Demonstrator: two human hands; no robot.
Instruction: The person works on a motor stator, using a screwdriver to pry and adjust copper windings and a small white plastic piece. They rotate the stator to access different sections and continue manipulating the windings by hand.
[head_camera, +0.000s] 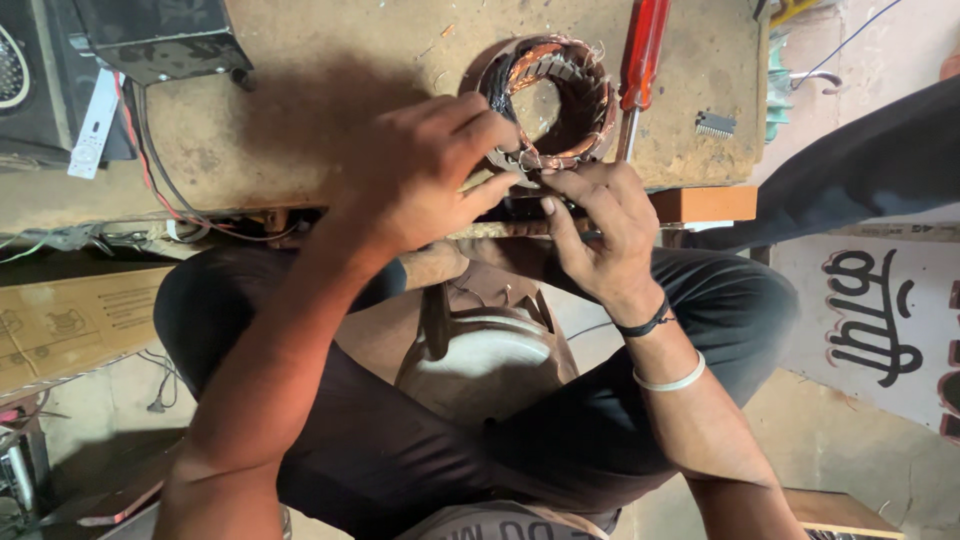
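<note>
Head view: we see both hands, left hand (425, 175) and right hand (600, 225), pinching wires at the copper-wound stator (555, 100); winding looks largely intact, removal apparently barely begun.

place: repair workshop | evidence: worn workbench (330, 60), copper-wound stator (560, 100), red-handled screwdriver (640, 60), loose wires (150, 190)

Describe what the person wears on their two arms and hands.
Both forearms are bare, with no sleeves and no gloves. The right hand has two bands at its wrist: a thin black band nearest the hand and a plain white bangle further up the forearm. The left hand shows nothing on its fingers; a little metal shows by the left arm at the bottom edge, too cropped to name.
</note>
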